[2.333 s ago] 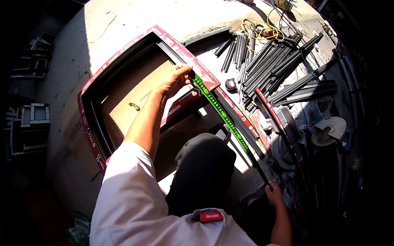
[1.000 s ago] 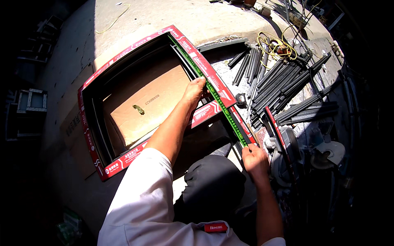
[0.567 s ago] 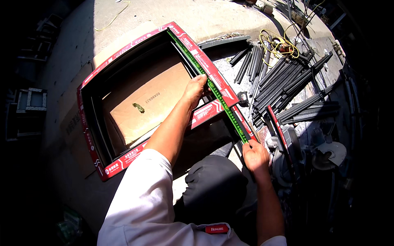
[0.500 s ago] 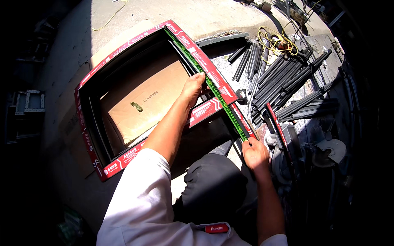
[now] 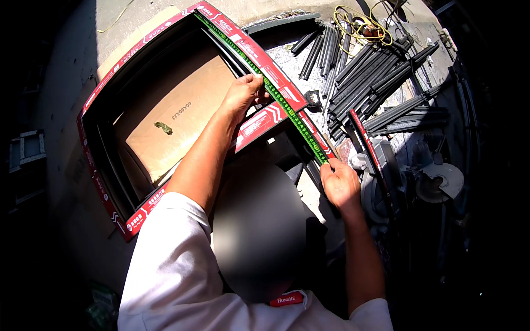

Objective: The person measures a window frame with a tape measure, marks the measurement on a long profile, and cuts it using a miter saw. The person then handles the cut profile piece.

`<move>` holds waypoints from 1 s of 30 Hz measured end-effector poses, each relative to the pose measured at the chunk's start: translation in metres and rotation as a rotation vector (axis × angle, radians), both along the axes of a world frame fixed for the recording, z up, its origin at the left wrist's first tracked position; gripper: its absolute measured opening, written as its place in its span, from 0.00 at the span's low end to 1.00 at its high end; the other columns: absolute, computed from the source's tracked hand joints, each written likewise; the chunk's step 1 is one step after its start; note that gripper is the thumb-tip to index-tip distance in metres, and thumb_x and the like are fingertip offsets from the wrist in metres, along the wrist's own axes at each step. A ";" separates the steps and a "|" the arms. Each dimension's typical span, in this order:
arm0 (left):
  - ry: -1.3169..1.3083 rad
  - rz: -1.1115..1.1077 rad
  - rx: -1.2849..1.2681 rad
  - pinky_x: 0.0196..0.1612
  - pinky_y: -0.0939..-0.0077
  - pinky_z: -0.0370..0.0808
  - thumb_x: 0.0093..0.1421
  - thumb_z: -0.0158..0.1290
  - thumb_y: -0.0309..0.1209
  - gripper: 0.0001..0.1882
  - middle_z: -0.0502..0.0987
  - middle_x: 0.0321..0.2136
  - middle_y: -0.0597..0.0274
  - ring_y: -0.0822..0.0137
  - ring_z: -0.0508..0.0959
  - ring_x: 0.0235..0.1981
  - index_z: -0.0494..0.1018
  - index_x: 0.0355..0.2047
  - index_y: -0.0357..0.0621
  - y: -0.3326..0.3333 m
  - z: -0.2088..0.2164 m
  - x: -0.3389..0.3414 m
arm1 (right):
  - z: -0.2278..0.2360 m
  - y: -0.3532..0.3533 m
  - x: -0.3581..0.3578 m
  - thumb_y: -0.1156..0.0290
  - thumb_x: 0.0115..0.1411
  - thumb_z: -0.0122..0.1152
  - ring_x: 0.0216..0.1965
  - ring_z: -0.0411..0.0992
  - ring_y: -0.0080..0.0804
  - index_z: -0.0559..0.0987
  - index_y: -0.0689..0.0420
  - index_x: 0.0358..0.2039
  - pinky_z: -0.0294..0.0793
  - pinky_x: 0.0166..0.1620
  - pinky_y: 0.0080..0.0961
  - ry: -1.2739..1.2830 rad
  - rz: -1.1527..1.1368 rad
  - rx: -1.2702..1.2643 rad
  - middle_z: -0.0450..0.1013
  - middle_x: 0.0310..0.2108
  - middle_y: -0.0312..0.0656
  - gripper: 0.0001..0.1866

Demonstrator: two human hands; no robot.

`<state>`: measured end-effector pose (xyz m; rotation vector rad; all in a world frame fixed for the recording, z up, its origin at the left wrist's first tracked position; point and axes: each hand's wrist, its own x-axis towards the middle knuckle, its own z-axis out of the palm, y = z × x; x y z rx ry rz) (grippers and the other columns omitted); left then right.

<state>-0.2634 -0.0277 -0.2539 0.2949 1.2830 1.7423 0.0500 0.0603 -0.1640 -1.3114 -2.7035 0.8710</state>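
A green tape measure blade (image 5: 289, 112) runs along the right bar of a rectangular frame (image 5: 255, 126) covered in red and white printed film. My left hand (image 5: 240, 97) is at the middle of this bar, its thumb against the tape and its fingers curled at the bar's inner edge. At the near end of the tape, my right hand (image 5: 340, 185) pinches it beside the frame's lower corner. The far end of the tape reaches the frame's top corner. Whether a tape case is inside my right hand is hidden.
Brown cardboard (image 5: 182, 105) with a small leaf-like scrap (image 5: 163, 128) lies inside the frame. Dark metal profiles (image 5: 371, 83) are heaped at the right, near a yellow cable (image 5: 359, 25). A saw with a round disc (image 5: 440, 182) stands at the far right.
The whole scene has shifted up and left in the view. Both hands stay at the tape along the bar. A blurred grey round shape now covers my lap.
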 end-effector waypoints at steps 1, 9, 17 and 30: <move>0.012 -0.002 -0.012 0.34 0.81 0.73 0.75 0.51 0.39 0.12 0.78 0.32 0.69 0.77 0.77 0.29 0.74 0.41 0.44 0.000 -0.002 -0.001 | -0.001 0.000 0.000 0.62 0.64 0.53 0.31 0.74 0.67 0.75 0.60 0.25 0.70 0.36 0.57 0.021 0.011 0.011 0.74 0.24 0.62 0.16; -0.010 0.025 -0.064 0.35 0.80 0.78 0.77 0.46 0.38 0.16 0.84 0.35 0.64 0.76 0.80 0.29 0.78 0.44 0.40 0.004 0.010 0.007 | 0.000 0.000 -0.001 0.65 0.64 0.54 0.29 0.73 0.65 0.74 0.61 0.23 0.69 0.34 0.55 0.040 0.001 0.007 0.72 0.23 0.61 0.15; 0.044 0.014 -0.038 0.38 0.79 0.79 0.77 0.46 0.38 0.16 0.84 0.36 0.63 0.75 0.81 0.30 0.78 0.45 0.39 0.004 0.006 0.007 | -0.005 0.003 0.002 0.67 0.64 0.54 0.30 0.73 0.65 0.74 0.61 0.24 0.70 0.35 0.55 0.082 0.041 0.014 0.74 0.25 0.60 0.14; 0.018 0.002 -0.015 0.43 0.79 0.80 0.77 0.47 0.36 0.15 0.83 0.38 0.60 0.74 0.82 0.34 0.76 0.46 0.37 0.003 0.005 0.005 | -0.001 0.002 -0.001 0.59 0.67 0.54 0.38 0.75 0.66 0.80 0.59 0.39 0.73 0.42 0.50 -0.061 -0.006 0.014 0.76 0.32 0.62 0.16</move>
